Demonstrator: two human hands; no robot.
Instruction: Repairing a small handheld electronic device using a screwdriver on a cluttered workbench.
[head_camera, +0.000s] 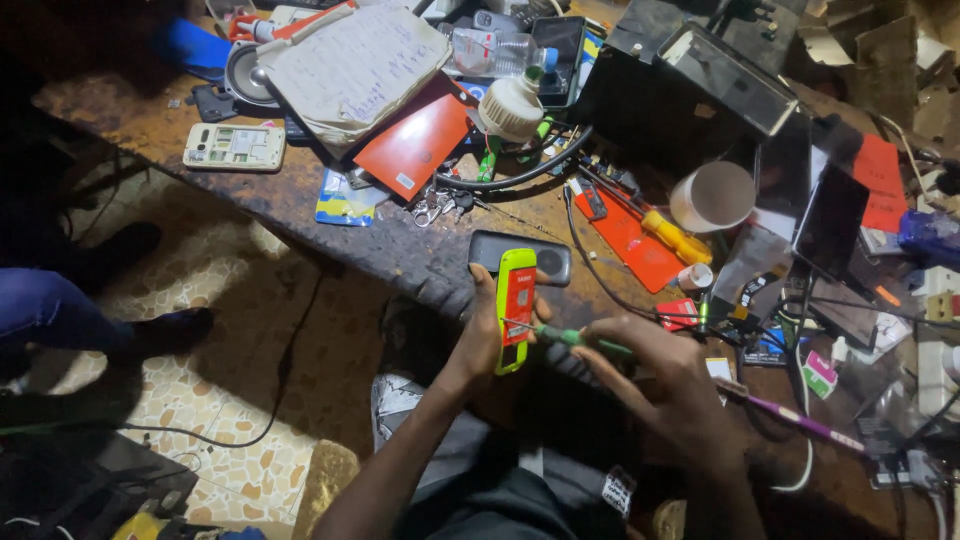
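My left forearm comes up from the bottom edge, angled toward the middle of the view, and my left hand (478, 335) is wrapped around a small lime-green phone (515, 310) with a red inner panel, fingers curled behind it, thumb along its near edge. The phone stands nearly upright, just in front of the tabletop (330, 215) edge and above my lap. Right behind it lies a dark grey phone (525, 255), flat on the tabletop.

Moving right, my right hand (660, 375) reaches in from the lower right, wrist bent, fingers pinched tight on a green-handled screwdriver (575, 338) whose thin tip touches the phone's red panel.

Packages and labels now. Far left on the tabletop, an opened white phone (234, 147) lies flat. Next, a blue and yellow packet (345, 200) hangs near the edge, with a red-orange card (415, 145) bearing a small white label beside it, under a worn notebook (350, 70). Further right, a red sheet (632, 240) carries a yellow-handled screwdriver (675, 238), and a white cup (712, 197) lies on its side.
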